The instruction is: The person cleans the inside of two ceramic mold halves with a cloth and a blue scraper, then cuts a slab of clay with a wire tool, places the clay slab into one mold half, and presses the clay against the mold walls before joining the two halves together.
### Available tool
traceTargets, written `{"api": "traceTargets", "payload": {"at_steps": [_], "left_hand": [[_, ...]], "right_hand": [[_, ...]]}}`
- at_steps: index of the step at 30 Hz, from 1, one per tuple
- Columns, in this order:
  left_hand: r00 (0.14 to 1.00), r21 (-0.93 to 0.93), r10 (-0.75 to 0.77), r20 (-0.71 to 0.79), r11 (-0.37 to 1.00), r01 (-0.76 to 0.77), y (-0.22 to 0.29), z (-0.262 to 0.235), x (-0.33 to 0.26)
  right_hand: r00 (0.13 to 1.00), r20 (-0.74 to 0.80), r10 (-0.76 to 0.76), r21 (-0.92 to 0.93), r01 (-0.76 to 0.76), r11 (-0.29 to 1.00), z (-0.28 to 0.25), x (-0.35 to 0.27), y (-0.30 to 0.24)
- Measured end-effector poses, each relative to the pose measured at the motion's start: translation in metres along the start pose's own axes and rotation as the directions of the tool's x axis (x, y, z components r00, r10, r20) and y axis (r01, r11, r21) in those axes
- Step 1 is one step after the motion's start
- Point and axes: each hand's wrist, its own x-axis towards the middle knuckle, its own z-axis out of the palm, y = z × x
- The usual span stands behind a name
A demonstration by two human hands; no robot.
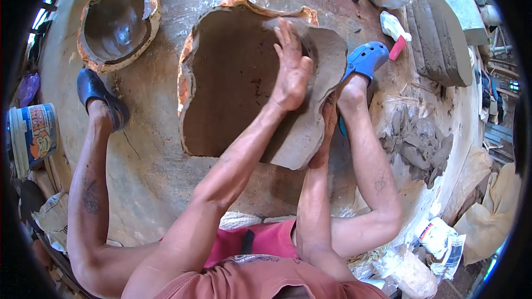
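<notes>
Reddish-brown shirt cloth (244, 282) is filling the lower edge, and beyond it the left hand (293, 80) is lying open, fingers stretched and gripping nothing, against a grey clay slab (327, 55) that is leaning out over the right side of a large clay-lined mould (227, 77). Mostly hidden, the right hand (329, 119) is touching the slab's outer edge, its openness impossible to tell. Between a dark blue clog (100, 97) and a brighter blue clog (367, 58), the mould is resting on the floor (149, 171).
</notes>
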Motion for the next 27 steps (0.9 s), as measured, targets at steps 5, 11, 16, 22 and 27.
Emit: {"api": "traceTargets", "payload": {"at_steps": [5, 11, 16, 22, 27], "left_hand": [[0.972, 0.121, -0.078, 0.224, 0.991, 0.052, 0.009, -0.015, -0.058], [0.996, 0.106, -0.023, 0.085, 0.994, 0.014, 0.054, -0.035, -0.065], [0.963, -0.042, -0.194, 0.185, 0.978, 0.205, 0.050, -0.020, -0.083], [0.931, 0.028, -0.293, 0.216, 0.955, 0.294, 0.087, -0.022, -0.062], [0.956, 0.299, 0.065, 0.286, 0.942, -0.154, 0.195, -0.112, 0.057]], "right_hand": [[0.998, -0.041, 0.041, -0.034, -0.042, 0.999, -0.003, -0.003, 0.005], [0.992, 0.121, -0.033, -0.170, 0.054, 0.984, -0.007, 0.000, -0.001], [0.983, 0.172, -0.064, -0.199, 0.099, 0.975, -0.014, 0.027, -0.009], [0.972, 0.202, -0.124, -0.308, 0.183, 0.934, -0.013, 0.045, 0.000], [0.947, 0.246, -0.206, -0.398, 0.292, 0.870, -0.018, 0.058, 0.002]]}}
